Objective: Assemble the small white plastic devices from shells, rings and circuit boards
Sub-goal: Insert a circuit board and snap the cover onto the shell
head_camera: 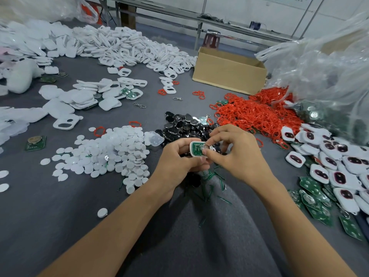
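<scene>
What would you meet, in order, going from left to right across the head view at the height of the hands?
Lone green circuit board → pile of white discs → left hand → white shell with a board in it → right hand → heap of dark-windowed shells.

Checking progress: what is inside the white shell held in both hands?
A green circuit board lies inside the white shell; the right hand covers its right end, the left hand its underside.

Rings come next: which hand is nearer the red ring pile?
Right. Both hold the shell; the right hand is beside the red ring pile, the left hand farther left.
</scene>
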Tool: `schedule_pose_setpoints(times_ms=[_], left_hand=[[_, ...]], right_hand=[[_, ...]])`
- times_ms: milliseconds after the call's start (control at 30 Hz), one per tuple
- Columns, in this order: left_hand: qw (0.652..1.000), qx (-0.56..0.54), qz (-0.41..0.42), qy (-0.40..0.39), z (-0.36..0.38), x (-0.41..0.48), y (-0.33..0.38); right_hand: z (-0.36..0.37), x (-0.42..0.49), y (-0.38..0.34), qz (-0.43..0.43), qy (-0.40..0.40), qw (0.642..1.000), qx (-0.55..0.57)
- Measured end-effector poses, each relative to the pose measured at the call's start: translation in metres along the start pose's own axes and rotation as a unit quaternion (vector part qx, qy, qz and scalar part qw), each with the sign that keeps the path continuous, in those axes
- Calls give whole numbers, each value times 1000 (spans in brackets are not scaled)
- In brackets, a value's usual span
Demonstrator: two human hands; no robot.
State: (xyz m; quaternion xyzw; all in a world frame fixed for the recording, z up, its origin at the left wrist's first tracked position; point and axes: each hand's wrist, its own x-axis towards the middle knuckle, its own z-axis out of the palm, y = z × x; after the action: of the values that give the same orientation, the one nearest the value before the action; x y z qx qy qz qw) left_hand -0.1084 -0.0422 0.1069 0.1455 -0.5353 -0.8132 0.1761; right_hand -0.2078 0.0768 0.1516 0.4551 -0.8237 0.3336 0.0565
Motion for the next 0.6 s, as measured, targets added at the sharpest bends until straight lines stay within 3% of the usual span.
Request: schedule_pose_setpoints(times_ms=[600], left_hand=[[1000, -9, -12, 18, 3, 0, 2]], right_hand=[[0, 0, 2, -5, -7, 1000, -3]])
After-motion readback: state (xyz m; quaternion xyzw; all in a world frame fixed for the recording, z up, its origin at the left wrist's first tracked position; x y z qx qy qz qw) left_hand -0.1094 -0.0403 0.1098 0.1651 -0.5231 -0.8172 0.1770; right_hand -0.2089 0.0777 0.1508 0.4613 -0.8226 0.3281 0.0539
